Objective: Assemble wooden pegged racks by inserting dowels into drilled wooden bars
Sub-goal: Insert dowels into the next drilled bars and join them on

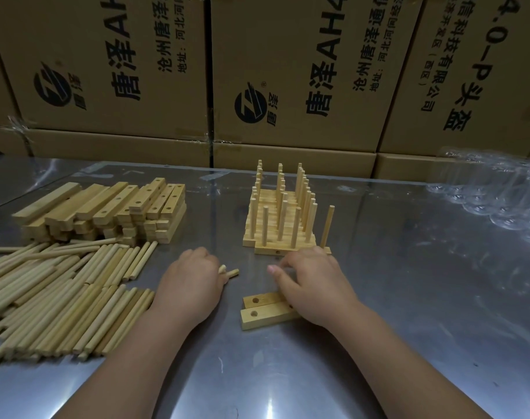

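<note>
Near bench (424, 313) front edge: two dowels (232, 272) gripped in left hand (192, 278), ready for insertion; drilled bars (265, 316) under curled right hand (315, 287), grasp unclear, likely steadied.

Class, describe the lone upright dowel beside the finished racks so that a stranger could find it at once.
On the metal table, before the cardboard boxes, a stack of finished racks stands mid-table. At its near right corner, just beyond the right hand, one dowel rises. Its neighbours crowd in rows; it stands alone and leans slightly.
</note>
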